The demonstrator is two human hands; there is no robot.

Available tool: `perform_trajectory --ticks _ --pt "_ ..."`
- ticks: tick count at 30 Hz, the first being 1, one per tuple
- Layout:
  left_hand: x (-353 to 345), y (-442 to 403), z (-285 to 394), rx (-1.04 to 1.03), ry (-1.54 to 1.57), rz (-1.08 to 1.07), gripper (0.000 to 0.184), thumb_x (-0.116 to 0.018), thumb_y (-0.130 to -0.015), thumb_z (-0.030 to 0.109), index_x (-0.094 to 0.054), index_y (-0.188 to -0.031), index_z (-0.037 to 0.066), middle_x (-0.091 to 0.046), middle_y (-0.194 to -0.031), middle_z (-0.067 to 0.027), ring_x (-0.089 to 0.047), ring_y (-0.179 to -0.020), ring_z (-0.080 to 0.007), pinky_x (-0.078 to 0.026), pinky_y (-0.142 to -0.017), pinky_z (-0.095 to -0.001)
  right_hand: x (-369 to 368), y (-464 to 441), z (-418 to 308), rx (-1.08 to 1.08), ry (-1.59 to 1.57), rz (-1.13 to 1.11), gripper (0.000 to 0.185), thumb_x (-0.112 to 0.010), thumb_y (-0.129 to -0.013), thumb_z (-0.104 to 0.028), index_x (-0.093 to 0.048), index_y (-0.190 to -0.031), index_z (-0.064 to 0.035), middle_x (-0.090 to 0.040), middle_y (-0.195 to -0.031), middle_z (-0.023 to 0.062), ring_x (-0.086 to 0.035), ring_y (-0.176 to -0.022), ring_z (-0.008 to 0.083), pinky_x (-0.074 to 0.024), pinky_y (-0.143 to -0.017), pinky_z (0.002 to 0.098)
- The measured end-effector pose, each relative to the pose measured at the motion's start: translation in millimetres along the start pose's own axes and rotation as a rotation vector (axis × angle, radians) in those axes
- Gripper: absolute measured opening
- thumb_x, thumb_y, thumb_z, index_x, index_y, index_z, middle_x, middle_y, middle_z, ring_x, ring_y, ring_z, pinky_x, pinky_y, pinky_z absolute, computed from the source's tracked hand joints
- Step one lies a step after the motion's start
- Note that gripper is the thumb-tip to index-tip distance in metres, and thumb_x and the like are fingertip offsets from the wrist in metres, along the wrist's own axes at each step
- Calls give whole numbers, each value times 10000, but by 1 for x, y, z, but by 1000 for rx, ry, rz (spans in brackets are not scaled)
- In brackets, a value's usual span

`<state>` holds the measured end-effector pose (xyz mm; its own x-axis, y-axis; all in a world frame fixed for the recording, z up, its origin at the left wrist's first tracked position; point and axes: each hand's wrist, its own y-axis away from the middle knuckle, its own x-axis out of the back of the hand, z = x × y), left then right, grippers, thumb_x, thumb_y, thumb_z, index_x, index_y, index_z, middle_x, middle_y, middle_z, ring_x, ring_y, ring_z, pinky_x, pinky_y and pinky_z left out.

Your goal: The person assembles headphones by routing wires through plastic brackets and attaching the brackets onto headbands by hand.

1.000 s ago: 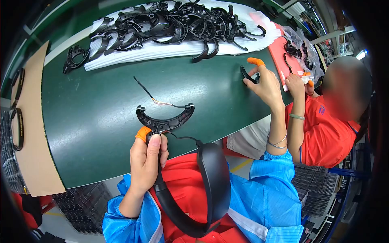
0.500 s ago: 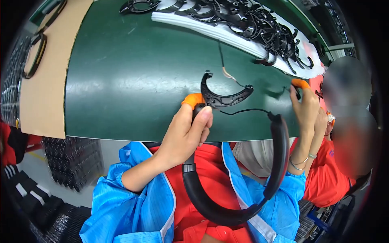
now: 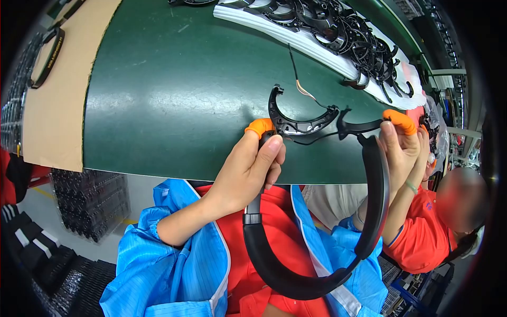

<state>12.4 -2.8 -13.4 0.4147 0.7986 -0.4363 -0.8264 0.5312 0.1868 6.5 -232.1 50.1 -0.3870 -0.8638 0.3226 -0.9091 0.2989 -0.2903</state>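
My left hand [image 3: 245,171], an orange cover on one fingertip, is closed around the upper left end of a black headphone headband [image 3: 293,282]. At that end sits a C-shaped black earcup yoke [image 3: 309,128], opening upward, with a thin wire [image 3: 301,87] running from its right tip. The headband curves down in front of my chest and up to a free right end. My right hand [image 3: 402,150], also orange-tipped, pinches a small black bracket [image 3: 360,127] with a forked end. It is held just above that free end, where a black cable [image 3: 314,141] crosses toward the yoke.
Several black headphone parts [image 3: 338,37] lie heaped on white foam sheets [image 3: 280,31] at the back of the green table [image 3: 174,105]. Cardboard [image 3: 63,105] covers the left side, with a headband on it. A co-worker in a red shirt [image 3: 422,232] sits at the right.
The bracket in my right hand has turned into clear view, its forked end pointing left near the headband's free end. My left hand keeps its hold; the whole view has shifted slightly.
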Motion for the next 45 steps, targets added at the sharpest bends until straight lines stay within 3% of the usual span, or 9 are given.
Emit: perform_trajectory --ticks 2,6,9,13,27,30,33,39,45 --pt "-4 0 1 1 -2 22 306 -329 -911 291 -360 -794 10 -407 -619 -28 -411 -468 -70 -359 -444 -208 -6 6 4 10 -68 -50 196 -627 -712 17 -578 -902 15 -606 -714 41 -366 -413 -12 -229 -357 120" --pt "-4 1 -2 -40 -53 12 310 -316 -913 298 -366 -795 16 -403 -596 -31 -406 -472 -71 -351 -448 -213 -34 18 -5 -89 -173 -11 188 -639 -695 46 -577 -870 15 -595 -712 32 -497 -544 10 -346 -481 109" --pt "-3 2 -4 -39 -94 -4 307 -307 -915 296 -368 -797 20 -404 -558 -28 -401 -466 -72 -344 -450 -211 -51 27 -6 -115 -275 34 192 -647 -680 57 -577 -854 16 -590 -700 26 -494 -536 12 -353 -498 114" --pt "-3 3 -3 -23 -115 -4 306 -301 -916 296 -366 -802 20 -405 -528 -22 -395 -456 -74 -341 -452 -211 -66 34 -8 -187 -360 106 205 -661 -655 64 -579 -836 13 -586 -663 27 -487 -529 9 -335 -505 109" --pt "-6 5 -5 -38 -34 60 281 -385 -896 267 -380 -788 7 -416 -535 -29 -406 -457 -66 -333 -433 -211 -66 41 3 -100 -118 137 183 -670 -707 -26 -555 -846 3 -514 -552 -30 -393 -456 -19 -261 -448 112" --pt "-3 3 -8 -145 -264 80 287 -430 -882 259 -403 -802 -15 -427 -535 -33 -416 -464 -69 -335 -431 -218 -69 45 1 -97 -121 117 137 -622 -737 -8 -555 -857 -6 -577 -710 23 -450 -542 1 -277 -454 117" --pt "-4 5 -5 -57 -249 113 307 -451 -874 262 -426 -827 -41 -440 -537 -40 -434 -467 -79 -342 -427 -226 -73 47 -2 -116 -145 202 185 -660 -695 23 -547 -840 -1 -497 -567 -24 -376 -475 -19 -281 -463 113" --pt "-5 6 -4 -130 -243 88 311 -450 -874 257 -441 -844 -52 -454 -540 -39 -448 -467 -80 -347 -424 -226 -72 46 -6 -237 -315 49 460 -629 -697 51 -413 -1101 16 -545 -734 55 -450 -525 22 -341 -489 121" --pt "-7 7 -3 -103 -219 71 281 -447 -875 230 -433 -948 -40 -460 -559 -29 -430 -470 -77 -341 -433 -218 -64 46 -5 -253 -313 -94 267 -559 -790 -55 -515 -1045 11 -611 -853 90 -530 -594 56 -398 -507 148"
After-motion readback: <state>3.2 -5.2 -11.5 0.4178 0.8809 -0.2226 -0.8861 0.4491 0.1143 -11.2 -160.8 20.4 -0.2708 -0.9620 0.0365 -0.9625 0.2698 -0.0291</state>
